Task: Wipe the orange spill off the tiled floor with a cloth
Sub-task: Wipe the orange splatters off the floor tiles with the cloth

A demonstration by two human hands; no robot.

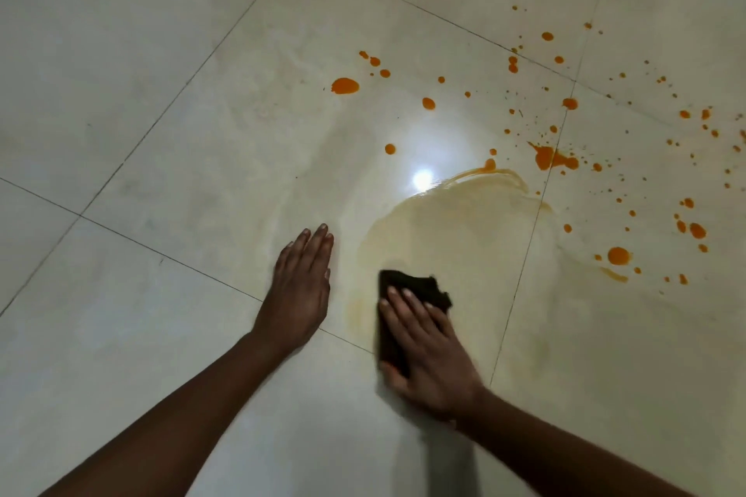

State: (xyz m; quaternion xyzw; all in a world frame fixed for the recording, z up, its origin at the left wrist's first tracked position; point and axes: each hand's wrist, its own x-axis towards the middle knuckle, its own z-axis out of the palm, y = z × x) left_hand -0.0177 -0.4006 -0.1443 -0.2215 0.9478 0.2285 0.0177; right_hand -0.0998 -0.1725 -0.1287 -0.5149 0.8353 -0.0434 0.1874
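hands (302, 286) (428, 351) flat, cloth (407, 284) lengthwise near-to-far

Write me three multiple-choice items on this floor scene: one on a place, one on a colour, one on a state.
1. Where is the cloth?
A. Lying alone at the top edge.
B. On a tile at far left.
C. Under the right hand, on the smeared patch.

2. What colour is the cloth?
A. White.
B. Dark.
C. Orange.

3. How is the left hand?
A. Flat on the tiled floor, fingers straight.
B. Balled in a fist.
C. Pinching the cloth.

Answers:
1 C: the right hand presses on it at the near end of the smeared patch.
2 B: it shows near black against the pale tiles.
3 A: its palm lies on the floor, apart from the cloth.
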